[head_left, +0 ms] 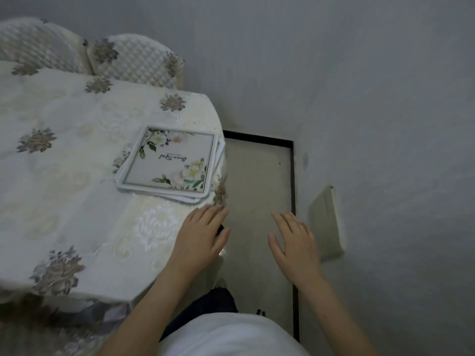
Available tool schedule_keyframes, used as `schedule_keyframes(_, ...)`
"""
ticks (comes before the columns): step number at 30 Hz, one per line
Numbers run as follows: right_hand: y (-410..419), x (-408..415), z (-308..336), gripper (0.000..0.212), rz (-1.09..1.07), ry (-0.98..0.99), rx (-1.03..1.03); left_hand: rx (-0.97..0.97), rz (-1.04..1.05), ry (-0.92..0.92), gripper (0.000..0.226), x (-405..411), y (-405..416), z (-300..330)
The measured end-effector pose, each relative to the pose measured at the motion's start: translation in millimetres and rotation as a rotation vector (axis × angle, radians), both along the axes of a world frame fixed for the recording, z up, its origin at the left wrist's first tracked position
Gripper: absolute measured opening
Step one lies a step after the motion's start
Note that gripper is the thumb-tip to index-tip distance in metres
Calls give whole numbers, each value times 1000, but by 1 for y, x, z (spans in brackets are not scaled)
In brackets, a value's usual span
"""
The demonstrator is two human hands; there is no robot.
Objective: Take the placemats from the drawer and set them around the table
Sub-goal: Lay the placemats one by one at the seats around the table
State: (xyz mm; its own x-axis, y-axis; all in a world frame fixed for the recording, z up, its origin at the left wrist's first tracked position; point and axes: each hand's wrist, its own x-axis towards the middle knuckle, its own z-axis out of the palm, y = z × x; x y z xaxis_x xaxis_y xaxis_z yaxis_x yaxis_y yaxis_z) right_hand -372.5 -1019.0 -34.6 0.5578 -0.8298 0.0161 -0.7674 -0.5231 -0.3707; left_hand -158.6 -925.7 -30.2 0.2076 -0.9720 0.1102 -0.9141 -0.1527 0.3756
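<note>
A stack of square placemats [169,163], white-edged with flower prints and script lettering, lies near the right edge of the table [64,176], which is covered by a cream floral cloth. My left hand [203,235] hovers flat with fingers apart just below the stack, at the table's edge, holding nothing. Over the floor to the right, my right hand [293,242] is spread open and empty. No drawer is in view.
Two quilted chair backs [128,60] stand at the far side of the table. A pale floor strip with a dark border [294,176] runs between table and grey wall [385,98]. A beige box [326,222] is fixed on the wall at right.
</note>
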Motion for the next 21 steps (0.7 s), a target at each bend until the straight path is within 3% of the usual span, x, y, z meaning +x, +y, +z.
schedule_keyframes(11,-195,73,17,57,189,-50,3,28,191,-55,49,56,-155,14)
schedule_keyframes(21,-364,157,24,56,656,-19,62,44,681,-4,49,52,-254,10)
